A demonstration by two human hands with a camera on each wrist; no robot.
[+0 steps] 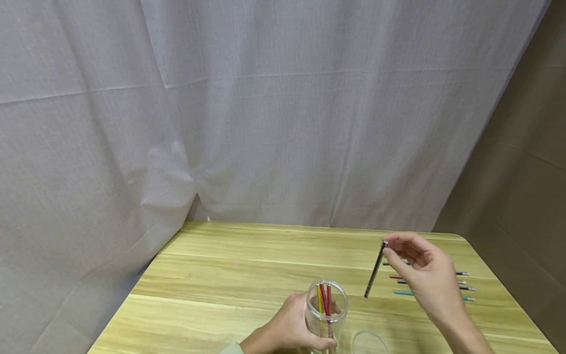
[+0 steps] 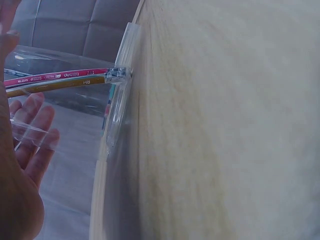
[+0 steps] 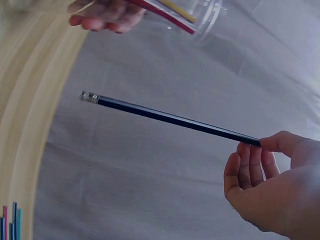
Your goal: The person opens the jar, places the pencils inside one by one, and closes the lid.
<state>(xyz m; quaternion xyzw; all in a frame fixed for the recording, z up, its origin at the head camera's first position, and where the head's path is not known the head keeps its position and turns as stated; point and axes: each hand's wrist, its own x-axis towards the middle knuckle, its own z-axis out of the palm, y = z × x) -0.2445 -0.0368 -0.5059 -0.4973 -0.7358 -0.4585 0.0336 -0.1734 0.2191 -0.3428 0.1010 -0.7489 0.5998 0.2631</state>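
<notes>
In the head view my left hand [image 1: 289,324] grips a clear jar [image 1: 326,319] from its left side, fingers wrapped round behind it. Yellow and red pencils [image 1: 327,297] stand in the jar; the left wrist view shows their metal-banded eraser ends [image 2: 117,75] down at the jar's base. My right hand [image 1: 431,275] pinches a dark blue pencil [image 1: 375,270] by its top end, between thumb and fingers. This pencil hangs tilted in the air, right of the jar's mouth and apart from it. Its eraser end points down, seen clearly in the right wrist view [image 3: 90,97].
Several pencils, among them a teal pencil [image 1: 402,293], lie side by side on the wooden table [image 1: 212,275], partly behind my right hand. A clear round lid [image 1: 369,342] lies right of the jar. Grey curtains [image 1: 283,147] hang behind the table.
</notes>
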